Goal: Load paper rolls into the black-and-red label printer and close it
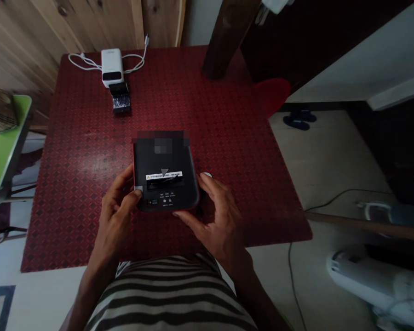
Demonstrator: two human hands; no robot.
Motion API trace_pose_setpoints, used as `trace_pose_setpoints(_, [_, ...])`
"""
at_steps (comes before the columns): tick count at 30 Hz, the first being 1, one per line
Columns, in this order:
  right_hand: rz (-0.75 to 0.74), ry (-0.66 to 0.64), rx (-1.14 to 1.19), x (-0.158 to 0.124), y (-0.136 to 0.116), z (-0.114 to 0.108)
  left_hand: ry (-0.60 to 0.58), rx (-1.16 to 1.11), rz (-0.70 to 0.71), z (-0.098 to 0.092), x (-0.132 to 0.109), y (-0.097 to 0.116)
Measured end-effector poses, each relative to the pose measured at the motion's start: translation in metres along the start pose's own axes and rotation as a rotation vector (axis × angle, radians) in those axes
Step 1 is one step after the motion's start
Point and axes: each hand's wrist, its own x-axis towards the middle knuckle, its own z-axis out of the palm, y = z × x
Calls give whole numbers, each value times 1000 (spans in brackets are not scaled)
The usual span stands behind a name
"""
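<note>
A boxy black printer (pixel 165 161) with red edges sits near the front middle of the red table. On its top are a slot, a white warning strip (pixel 163 175) and small buttons along the front. My left hand (pixel 119 207) grips the left side, thumb on the front left corner and fingers down the side. My right hand (pixel 217 214) is around the front right corner, its thumb at the front edge and its fingers along the right side. A small white round thing (pixel 206 174) shows partly behind the right fingers; I cannot make out what it is.
At the table's (pixel 89 151) back left lies a white power bank (pixel 112 64) with a white cable (pixel 138 62), and a black folded item (pixel 120 97) before it. A dark post (pixel 226 41) stands at the back edge. A green table (pixel 7 151) is at left, slippers (pixel 298 120) at right.
</note>
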Motion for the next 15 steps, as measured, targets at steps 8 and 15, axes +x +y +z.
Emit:
trace_pose_setpoints(8, [51,-37,68,3,-4,-4,-12,-12,1,4,0,2])
trace_pose_setpoints(15, [69,-72,73,3,-4,-8,41,23,63,6,-1,-7])
